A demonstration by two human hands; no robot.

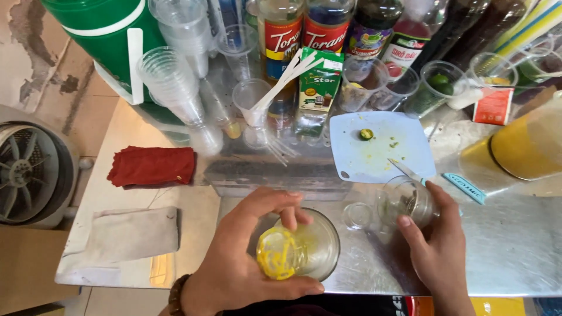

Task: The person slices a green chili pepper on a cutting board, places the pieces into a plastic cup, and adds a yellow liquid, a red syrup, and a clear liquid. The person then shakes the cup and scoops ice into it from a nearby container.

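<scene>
I look down on a steel counter (497, 257) crowded with drink-making gear; my left hand (246, 263) wraps a clear plastic cup (313, 248) tipped on its side near the front edge, with a yellow mesh strainer (280, 253) pressed against its mouth; my right hand (436, 246) grips a small clear glass (407, 202) just to the right, standing upright on the counter.

To do this well, I judge the strainer should sit flush against the cup's rim, and the tilt should be slow, so nothing slips past the mesh or over the counter edge; the right hand should keep the glass steady and planted.

The left fingers (287, 202) are curled fairly wide around the cup's wall, thumb underneath, clamping cup and strainer together; the right fingers (405, 222) close more narrowly about the glass, thumb on the near side; whether anything lies in the glass I cannot tell for sure.

Between the two vessels sits a small clear lid (357, 215); behind them a pale blue cutting board (380, 158) carries a halved green citrus (366, 134) and a knife (407, 171); a red cloth (152, 165) lies folded to the left; stacked plastic cups (172, 88) and syrup bottles (304, 35) line the back.
</scene>
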